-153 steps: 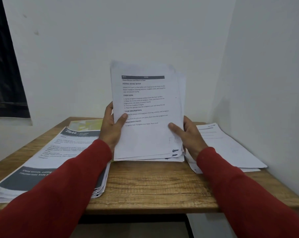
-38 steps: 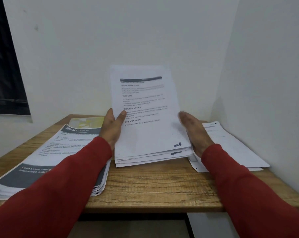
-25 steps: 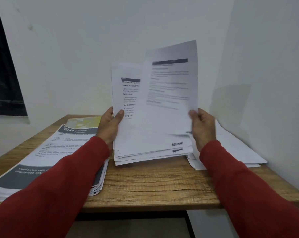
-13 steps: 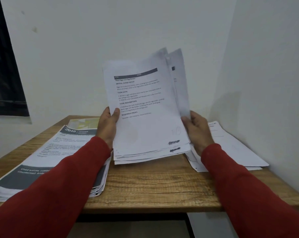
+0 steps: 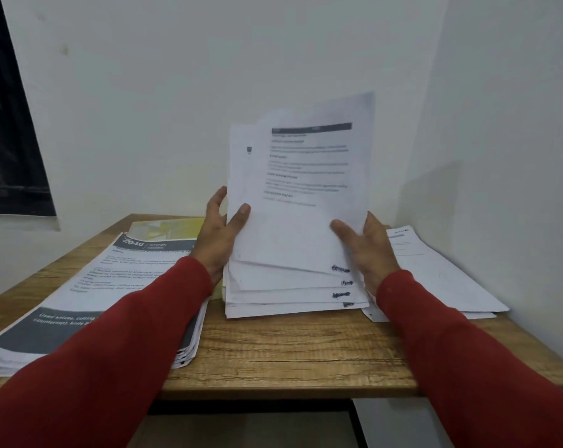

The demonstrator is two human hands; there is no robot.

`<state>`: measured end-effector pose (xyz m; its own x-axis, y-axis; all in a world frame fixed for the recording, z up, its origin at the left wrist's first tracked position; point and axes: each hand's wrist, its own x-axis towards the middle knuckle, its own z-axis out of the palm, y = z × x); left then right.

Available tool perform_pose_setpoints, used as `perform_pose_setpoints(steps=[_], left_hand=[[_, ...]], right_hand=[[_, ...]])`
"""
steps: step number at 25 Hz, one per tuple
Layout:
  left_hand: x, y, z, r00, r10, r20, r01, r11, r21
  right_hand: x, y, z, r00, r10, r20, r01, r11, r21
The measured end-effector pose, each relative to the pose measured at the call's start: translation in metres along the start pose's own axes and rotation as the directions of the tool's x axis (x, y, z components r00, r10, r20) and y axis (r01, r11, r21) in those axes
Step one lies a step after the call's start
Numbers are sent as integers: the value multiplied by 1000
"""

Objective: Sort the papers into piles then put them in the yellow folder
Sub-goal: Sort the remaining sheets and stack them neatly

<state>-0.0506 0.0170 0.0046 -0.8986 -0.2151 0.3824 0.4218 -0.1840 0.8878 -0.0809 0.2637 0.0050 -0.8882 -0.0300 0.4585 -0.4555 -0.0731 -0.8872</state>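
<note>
A stack of white printed papers stands tilted up on the wooden table, its lower edges fanned out. My left hand grips the stack's left edge, thumb on the front. My right hand holds the front sheet at its right edge, thumb across the page, and this sheet is lifted slightly off the stack. A yellow folder lies at the back left, mostly covered by a thick pile of grey-banded printed sheets. A pile of white sheets lies at the right.
White walls close in behind and on the right, near the right pile. A dark window is at the far left. The table's front edge runs just below my red sleeves.
The sheet I lifted a second ago went behind the stack. My right hand has now taken hold of the new front sheet and shifted it right, and the stack's lower edges have fanned out more.
</note>
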Motion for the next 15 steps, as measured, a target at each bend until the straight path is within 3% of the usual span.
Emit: perform_pose_setpoints(steps=[4,9,11,15], left_hand=[[0,-6,3,996,74,54,-75,997,30],[2,0,-2,994,110,-9,-110,994,2],[2,0,-3,993,113,-28,-113,994,-6],[0,0,-2,995,97,-17,-97,995,-28]], right_hand=[[5,1,-2,995,43,-86,-38,998,56],[15,-13,-32,904,65,-422,14,983,183],[12,-19,-35,918,133,-374,-24,959,281],[7,-13,-13,969,204,-137,-185,972,143]])
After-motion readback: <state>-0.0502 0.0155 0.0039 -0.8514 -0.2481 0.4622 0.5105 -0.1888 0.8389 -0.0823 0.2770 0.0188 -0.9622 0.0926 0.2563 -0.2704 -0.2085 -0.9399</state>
